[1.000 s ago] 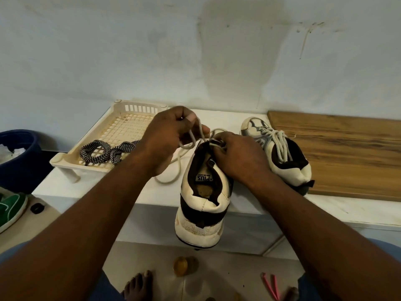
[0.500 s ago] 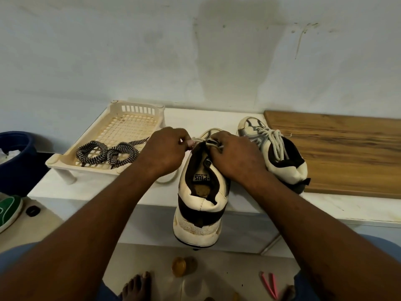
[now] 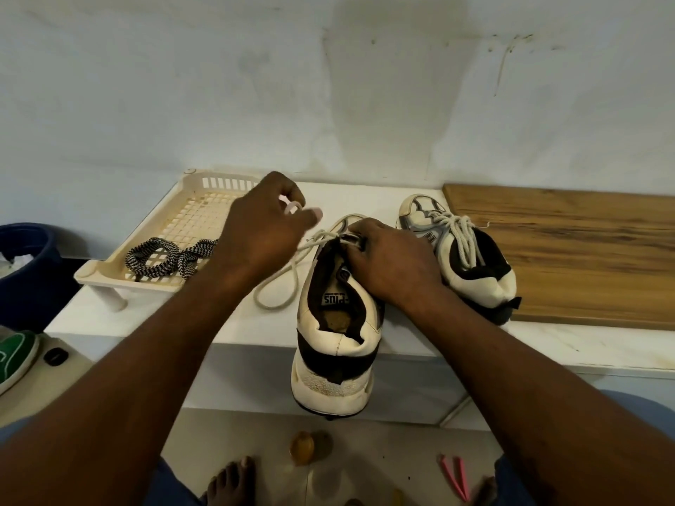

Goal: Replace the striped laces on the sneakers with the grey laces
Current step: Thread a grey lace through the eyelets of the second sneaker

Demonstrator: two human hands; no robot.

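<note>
Clearly the grey lace (image 3: 272, 303) is a light, limp cord, looped on the desk (image 3: 263, 328) beside the near sneaker (image 3: 339, 334), so we pinch it in our curled left hand (image 3: 263, 231), best near its end, while our right hand (image 3: 394, 261) grips the sneaker's soft collar by the eyelets.

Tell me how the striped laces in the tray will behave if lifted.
The striped laces lie in slack coils in the tray, so probably floppy and dangling. They look thin, likely light. Overlapping coils may lift tangled together.
</note>
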